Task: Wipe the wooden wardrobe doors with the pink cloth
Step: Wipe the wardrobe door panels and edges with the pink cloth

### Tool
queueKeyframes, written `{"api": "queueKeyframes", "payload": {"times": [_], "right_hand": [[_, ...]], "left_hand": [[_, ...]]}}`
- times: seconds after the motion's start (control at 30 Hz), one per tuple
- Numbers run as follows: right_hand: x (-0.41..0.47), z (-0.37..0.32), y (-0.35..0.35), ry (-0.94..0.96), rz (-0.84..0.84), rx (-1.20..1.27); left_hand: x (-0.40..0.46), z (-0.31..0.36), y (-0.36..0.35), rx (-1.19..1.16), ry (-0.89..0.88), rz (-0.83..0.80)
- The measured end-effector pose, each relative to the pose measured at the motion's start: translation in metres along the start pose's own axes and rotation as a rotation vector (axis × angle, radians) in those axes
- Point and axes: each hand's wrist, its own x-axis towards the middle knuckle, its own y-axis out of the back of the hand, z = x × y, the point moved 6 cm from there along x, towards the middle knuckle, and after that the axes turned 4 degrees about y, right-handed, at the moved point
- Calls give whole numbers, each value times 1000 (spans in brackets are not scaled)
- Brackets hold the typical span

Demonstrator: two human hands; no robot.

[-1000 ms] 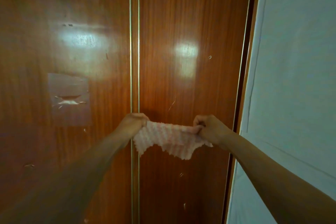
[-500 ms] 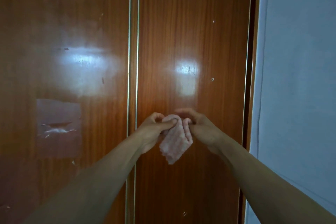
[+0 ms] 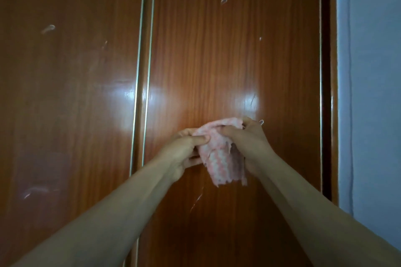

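L hand (image 3: 184,154) + R hand (image 3: 247,143) both gripping pink cloth (image 3: 221,154) | bunched, in front of R wardrobe door (image 3: 227,50)

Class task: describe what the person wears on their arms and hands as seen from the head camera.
Nothing is worn. The left hand and right hand are bare, with no gloves, and no rings visible. Both forearms are uncovered as far as the picture's lower edge: no sleeves, watch or bracelets in view.
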Motion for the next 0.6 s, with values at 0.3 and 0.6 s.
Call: {"api": "queueKeyframes", "payload": {"times": [0.3, 0.6], "right_hand": [[17, 7, -20, -241, -166, 591], [77, -71, -39, 871, 452, -546]], "left_hand": [[34, 45, -2, -67, -205, 103], [30, 119, 67, 673, -727, 510]]}}
